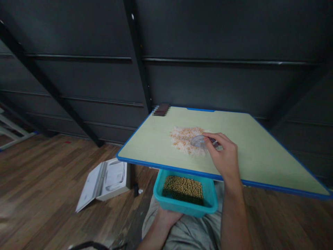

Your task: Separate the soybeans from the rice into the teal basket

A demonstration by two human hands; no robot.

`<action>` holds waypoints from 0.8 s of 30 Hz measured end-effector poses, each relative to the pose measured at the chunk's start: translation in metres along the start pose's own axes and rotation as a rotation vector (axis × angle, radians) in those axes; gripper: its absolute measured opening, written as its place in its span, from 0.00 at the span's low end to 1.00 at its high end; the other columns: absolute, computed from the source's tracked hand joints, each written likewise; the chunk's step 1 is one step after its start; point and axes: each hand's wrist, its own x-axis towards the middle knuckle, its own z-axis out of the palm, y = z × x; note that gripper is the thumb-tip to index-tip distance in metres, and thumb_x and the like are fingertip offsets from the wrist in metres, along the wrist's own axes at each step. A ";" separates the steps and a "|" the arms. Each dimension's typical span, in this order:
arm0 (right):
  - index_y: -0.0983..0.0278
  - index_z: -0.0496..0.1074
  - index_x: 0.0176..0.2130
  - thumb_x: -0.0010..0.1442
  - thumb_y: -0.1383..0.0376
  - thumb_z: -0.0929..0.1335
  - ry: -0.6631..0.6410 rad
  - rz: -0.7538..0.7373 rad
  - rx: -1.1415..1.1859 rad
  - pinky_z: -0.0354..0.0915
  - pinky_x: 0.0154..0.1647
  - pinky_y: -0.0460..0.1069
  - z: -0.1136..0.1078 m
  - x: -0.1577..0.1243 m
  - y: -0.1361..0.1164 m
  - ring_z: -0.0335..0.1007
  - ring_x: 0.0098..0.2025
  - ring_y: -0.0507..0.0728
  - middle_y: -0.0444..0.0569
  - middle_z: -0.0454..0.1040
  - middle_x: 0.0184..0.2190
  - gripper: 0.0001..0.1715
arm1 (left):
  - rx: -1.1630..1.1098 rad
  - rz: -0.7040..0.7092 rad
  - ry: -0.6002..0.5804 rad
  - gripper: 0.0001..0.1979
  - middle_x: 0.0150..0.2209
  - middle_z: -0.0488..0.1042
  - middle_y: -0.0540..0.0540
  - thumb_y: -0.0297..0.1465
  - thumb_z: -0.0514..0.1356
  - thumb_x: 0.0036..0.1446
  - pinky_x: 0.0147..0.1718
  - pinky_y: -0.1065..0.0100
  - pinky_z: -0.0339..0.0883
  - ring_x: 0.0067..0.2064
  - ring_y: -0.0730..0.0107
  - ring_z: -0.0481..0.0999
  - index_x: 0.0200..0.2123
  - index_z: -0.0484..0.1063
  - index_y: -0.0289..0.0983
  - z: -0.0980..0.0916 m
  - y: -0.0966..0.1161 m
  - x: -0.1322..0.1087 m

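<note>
My right hand [224, 151] pinches a translucent, rounded scoop [199, 141] between thumb and fingers. The scoop's bowl rests low over a spread pile of white rice-like grains mixed with yellow soybeans [183, 137] on the folding table [249, 149]. Below the table's front edge is a teal plastic basin [210, 194], tilted a little, with many soybeans [184, 187] inside it. My left hand [170, 217] supports the basin from underneath, above my lap; its fingers are hidden by the basin.
A small dark, pixelated item [161, 109] lies at the table's far left corner. An opened white box [114, 178] stands on the wooden floor to the left, beside a small black object [136, 190]. Dark metal panels [221, 83] rise right behind the table.
</note>
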 end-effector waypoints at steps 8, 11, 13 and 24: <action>0.60 0.79 0.41 0.64 0.67 0.67 -0.017 0.013 0.043 0.68 0.37 0.54 -0.001 -0.001 -0.002 0.75 0.40 0.59 0.49 0.80 0.38 0.10 | -0.023 -0.039 -0.009 0.24 0.51 0.83 0.57 0.43 0.45 0.65 0.68 0.52 0.52 0.60 0.57 0.74 0.38 0.83 0.50 -0.004 0.000 -0.003; 0.61 0.79 0.41 0.64 0.67 0.67 -0.023 0.020 0.050 0.68 0.37 0.53 -0.001 -0.001 -0.003 0.75 0.39 0.58 0.49 0.80 0.38 0.10 | -0.031 -0.040 -0.021 0.25 0.52 0.82 0.56 0.44 0.44 0.66 0.68 0.52 0.51 0.63 0.58 0.72 0.41 0.82 0.50 -0.009 -0.002 -0.001; 0.61 0.80 0.41 0.63 0.67 0.67 -0.022 0.025 0.054 0.68 0.37 0.53 -0.001 -0.001 -0.002 0.75 0.39 0.58 0.49 0.80 0.38 0.10 | -0.033 -0.027 -0.031 0.26 0.50 0.84 0.55 0.42 0.43 0.66 0.68 0.53 0.50 0.62 0.60 0.73 0.41 0.82 0.50 -0.013 -0.004 0.000; 0.61 0.80 0.43 0.64 0.67 0.67 -0.046 0.025 0.067 0.68 0.40 0.54 0.001 -0.001 -0.001 0.76 0.42 0.59 0.50 0.81 0.41 0.11 | -0.056 -0.033 -0.108 0.24 0.47 0.84 0.58 0.33 0.44 0.66 0.68 0.62 0.48 0.55 0.67 0.79 0.39 0.82 0.50 -0.007 0.000 -0.002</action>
